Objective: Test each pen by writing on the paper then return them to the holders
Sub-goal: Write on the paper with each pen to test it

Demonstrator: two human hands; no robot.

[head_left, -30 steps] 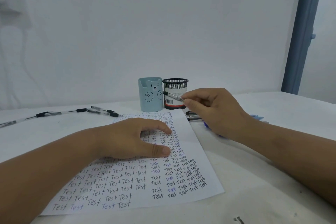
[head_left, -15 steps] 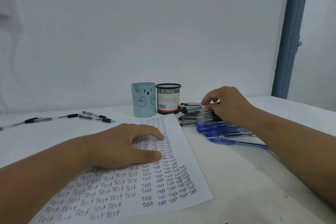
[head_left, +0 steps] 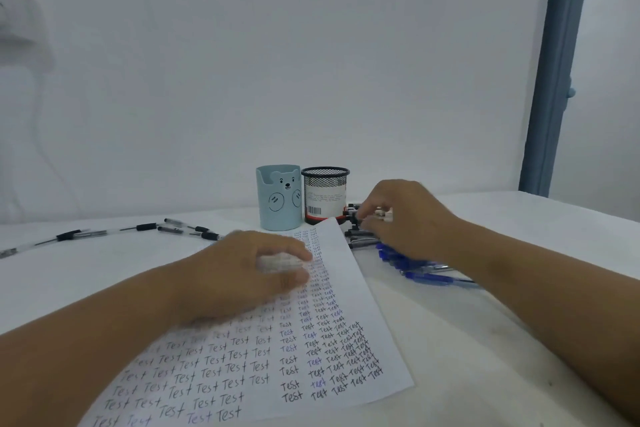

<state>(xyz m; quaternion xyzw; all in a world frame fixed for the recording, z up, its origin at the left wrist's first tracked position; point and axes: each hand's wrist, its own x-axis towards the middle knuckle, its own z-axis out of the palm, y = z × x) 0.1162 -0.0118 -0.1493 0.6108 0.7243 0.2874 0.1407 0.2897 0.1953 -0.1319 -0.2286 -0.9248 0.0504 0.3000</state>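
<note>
Two hands are seen over the white table [head_left: 502, 340]: the left hand [head_left: 242, 274] is laid on the paper [head_left: 346, 305] filled with "Test", fingers loosely curved and blurred, while the right hand [head_left: 408, 218] is curled over the black pens [head_left: 360, 236] beside the mesh holder [head_left: 325, 194], though whether one is pinched cannot be told. Blue pens [head_left: 426, 274] are partly covered by the right wrist; the bear holder [head_left: 278, 198] is touching the mesh holder. Compared with half a second earlier, the right hand's fingertips are drawn further left into the black pile.
</note>
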